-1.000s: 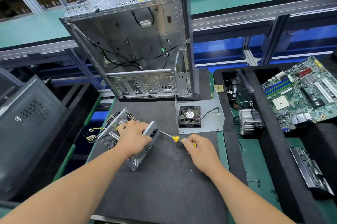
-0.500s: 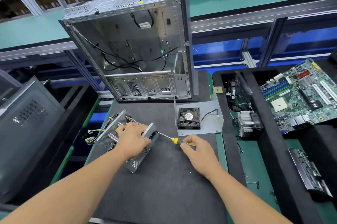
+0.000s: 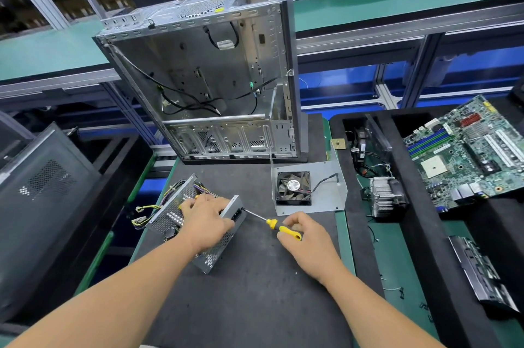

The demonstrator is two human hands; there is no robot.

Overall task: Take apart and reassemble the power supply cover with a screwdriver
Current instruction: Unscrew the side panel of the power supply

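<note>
Far left of the fingers, a dark side panel (image 3: 42,200), leaning. Left hand (image 3: 205,218) laid palm down over the power supply (image 3: 195,223), fingers curled across its top edge and gripping the perforated metal box, forearm reaching in from the lower left. Box tilted on the dark mat (image 3: 255,291), bundled wires trailing past the fingertips to the left. Beyond the knuckles, an open case (image 3: 204,78), upright at the mat's far edge.

Just right of the left fingers, a screwdriver (image 3: 272,224), shaft slanting up-left, tip touching the box's end face beside the thumb. Right hand (image 3: 304,240) low on the mat, fingers bent round the yellow handle and pinching it, wrist angled in from the lower right.

Beyond the right fingers, a fan (image 3: 294,188) on a metal plate, near but apart. Farther right, a heatsink (image 3: 387,197) in a black foam tray (image 3: 419,234), then a motherboard (image 3: 467,154).

Against half a second ago: same grip on box and handle, tip kept at the same end face; more of the yellow handle now exposed between the right fingers, suggesting a turn. Box unmoved on the mat.
</note>
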